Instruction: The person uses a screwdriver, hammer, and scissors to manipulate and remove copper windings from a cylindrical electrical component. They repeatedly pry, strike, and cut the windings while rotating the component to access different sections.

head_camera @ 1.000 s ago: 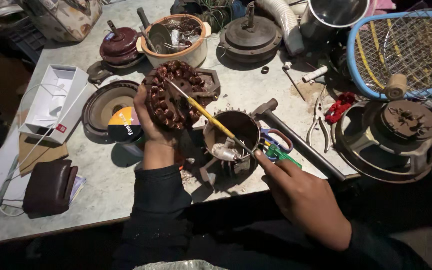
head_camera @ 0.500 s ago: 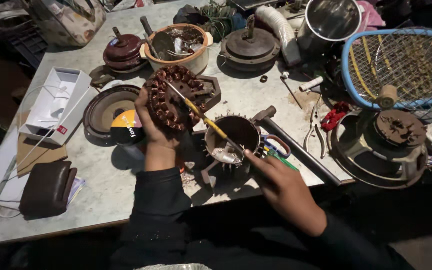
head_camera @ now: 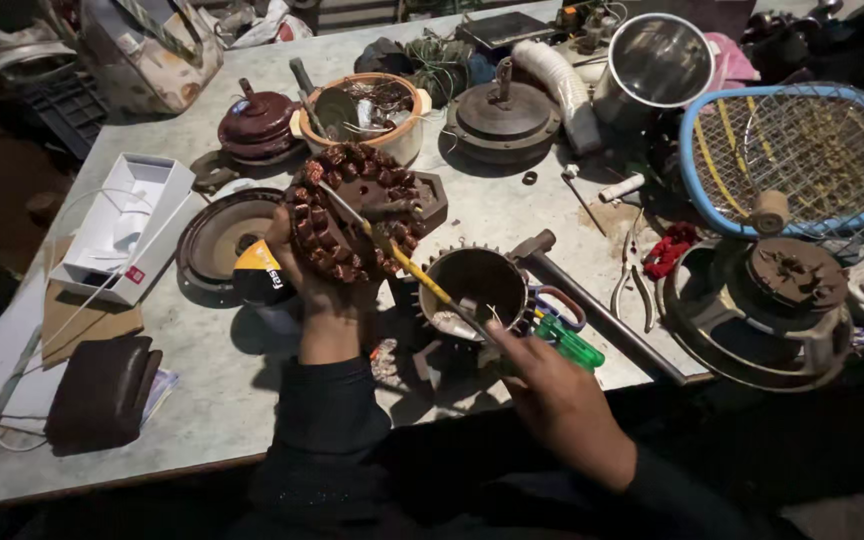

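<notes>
Gripping a round copper-wound stator (head_camera: 352, 212) from below and behind with the left hand (head_camera: 304, 275), fingers wrapping its lower rim, tilting the coil face up toward the camera, above the grey table (head_camera: 202, 390). Pinching the near end of a long yellow-handled tool (head_camera: 407, 268) in the right hand (head_camera: 552, 395), fingers clenched around the shaft. Running the tool's long axis diagonally, up and away to the left from the right hand, metal tip lying across the stator's windings near its centre. Sitting closer to the stator: the left hand, in contact with it; reaching it only through the tool: the right hand, well apart.

Passing just over a dark round metal cup (head_camera: 472, 290) with the tool's shaft, between the two hands. Lying just beyond the right hand: a green-handled screwdriver (head_camera: 567, 342) and a hammer (head_camera: 592, 300). Resting beside the left hand, on its outer side: a yellow-and-black tape roll (head_camera: 257, 272) and a shallow round housing (head_camera: 214, 235). Farther off to that side: a white open box (head_camera: 127, 225) and a brown wallet (head_camera: 102, 392). Standing well beyond the right hand: a blue-framed mesh racket (head_camera: 792, 160).
</notes>
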